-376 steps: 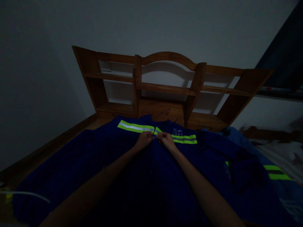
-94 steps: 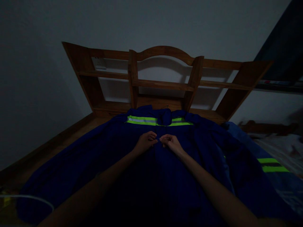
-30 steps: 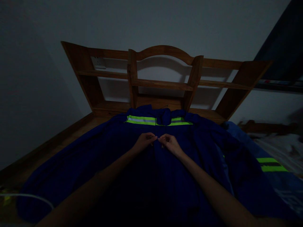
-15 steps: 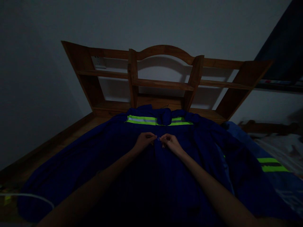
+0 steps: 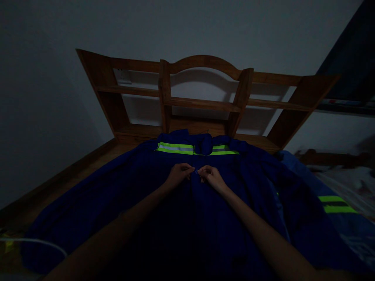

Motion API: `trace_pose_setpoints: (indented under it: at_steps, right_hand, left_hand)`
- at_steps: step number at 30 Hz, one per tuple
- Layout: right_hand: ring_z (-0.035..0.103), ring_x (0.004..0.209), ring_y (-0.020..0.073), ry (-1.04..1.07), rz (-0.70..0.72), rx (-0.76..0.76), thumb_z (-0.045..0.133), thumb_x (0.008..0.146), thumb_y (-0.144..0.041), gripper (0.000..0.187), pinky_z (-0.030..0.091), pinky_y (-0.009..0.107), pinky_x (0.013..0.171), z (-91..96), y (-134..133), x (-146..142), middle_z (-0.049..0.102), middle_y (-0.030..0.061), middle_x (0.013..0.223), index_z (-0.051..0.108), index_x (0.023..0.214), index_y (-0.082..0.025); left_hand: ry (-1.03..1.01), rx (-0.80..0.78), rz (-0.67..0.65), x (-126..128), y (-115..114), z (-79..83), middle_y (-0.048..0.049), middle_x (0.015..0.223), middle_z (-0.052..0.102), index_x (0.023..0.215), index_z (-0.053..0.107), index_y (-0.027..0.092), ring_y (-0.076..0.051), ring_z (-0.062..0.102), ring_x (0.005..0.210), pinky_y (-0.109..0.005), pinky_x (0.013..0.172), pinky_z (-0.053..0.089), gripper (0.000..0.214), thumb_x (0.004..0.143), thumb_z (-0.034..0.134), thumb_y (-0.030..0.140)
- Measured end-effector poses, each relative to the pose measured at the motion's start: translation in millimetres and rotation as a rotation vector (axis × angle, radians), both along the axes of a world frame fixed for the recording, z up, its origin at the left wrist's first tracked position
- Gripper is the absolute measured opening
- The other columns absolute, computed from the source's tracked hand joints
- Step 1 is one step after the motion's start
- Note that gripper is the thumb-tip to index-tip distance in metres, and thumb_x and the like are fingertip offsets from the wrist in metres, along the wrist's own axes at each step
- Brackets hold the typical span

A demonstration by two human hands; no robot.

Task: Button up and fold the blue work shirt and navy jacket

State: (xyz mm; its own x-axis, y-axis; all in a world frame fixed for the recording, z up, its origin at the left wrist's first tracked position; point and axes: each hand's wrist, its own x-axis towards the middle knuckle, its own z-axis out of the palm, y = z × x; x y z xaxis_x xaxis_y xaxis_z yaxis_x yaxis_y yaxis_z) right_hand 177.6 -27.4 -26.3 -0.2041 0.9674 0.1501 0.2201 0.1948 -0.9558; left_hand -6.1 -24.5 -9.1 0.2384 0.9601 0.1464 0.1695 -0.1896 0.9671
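Blue jacket [image 5: 202,226]: one, laid front up on a wooden surface [image 5: 108,152], collar at the back edge, one sleeve running toward the front left corner, the other toward the front right; lower front lost in shadow. Yellow-green reflective band [image 5: 175,149] across the chest, broken near the front opening by a bunched fold of blue cloth [image 5: 203,144]. Button [image 5: 196,171]: one, small, pale, on the front opening below the band. Left hand [image 5: 180,174]: thumb and forefinger pinched together on the jacket cloth, just beside the button. Right hand [image 5: 211,176]: thumb and fingers likewise pinched on the jacket, at the button's other side. Wooden shelf unit [image 5: 202,103]: one, along the back edge, arched at top centre; wall socket [image 5: 124,77] seen through its left section. Lighter blue garment [image 5: 313,183]: one, partly beneath the jacket toward the right edge, with its own yellow-green band. White cable [image 5: 43,242]: one, curving near the front left corner, its far end out of view.
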Motion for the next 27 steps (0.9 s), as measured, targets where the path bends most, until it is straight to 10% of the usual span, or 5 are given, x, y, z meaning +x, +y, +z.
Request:
trace_pose_setpoints:
  at_steps: [27]
  right_hand:
    - [0.056,0.048,0.012,-0.046,0.074,0.046,0.058,0.078,-0.043,0.027,0.041,0.021,0.049,3.5,0.7,3.2,0.059,-0.0019,0.055,0.059,0.079,-0.016]
  left_hand:
    - [0.158,0.065,0.051,3.8,-1.0,-3.5,0.0043,0.055,0.051,0.068,0.055,0.017,-0.01,0.048,0.049,-0.02,0.049,0.034,0.019,0.078,0.046,0.03]
